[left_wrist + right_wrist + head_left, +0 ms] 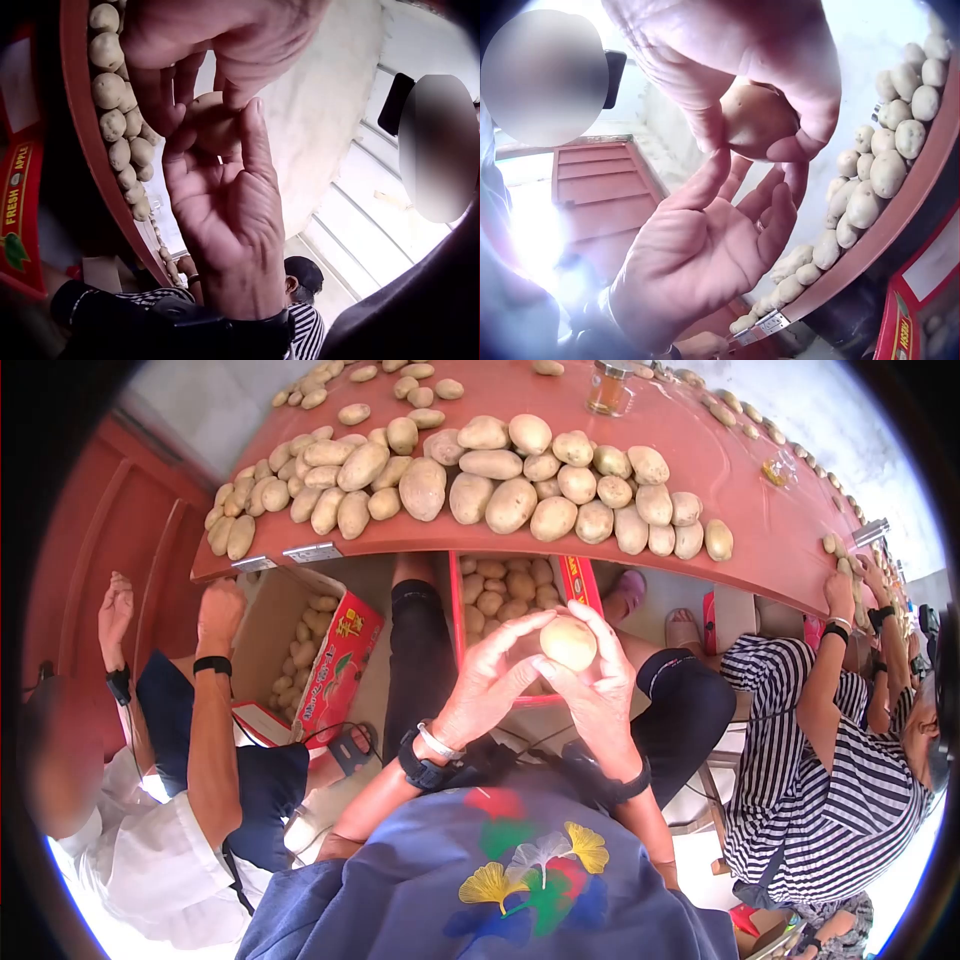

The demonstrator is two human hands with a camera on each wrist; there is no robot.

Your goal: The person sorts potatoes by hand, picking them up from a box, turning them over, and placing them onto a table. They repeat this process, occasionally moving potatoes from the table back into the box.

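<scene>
A pale round potato (568, 642) is held up in front of my chest between both hands. My left hand (490, 672) grips it from the left, fingers and thumb curled round it. My right hand (602, 685) holds it from the right, fingertips over its top. In the left wrist view the potato (214, 124) sits between the left hand's fingers (251, 142) and the right hand (225, 37) above. In the right wrist view the potato (756, 120) is gripped from above by the left hand (780, 52), and the right hand's fingers (705, 176) touch its underside.
A red table (740, 510) ahead carries several rows of potatoes (500, 485) and a glass jar (610, 388). Under it stand a red carton (345, 650) and another box (505, 592), both with potatoes. A person in white (212, 740) sits left, one in stripes (830, 790) right.
</scene>
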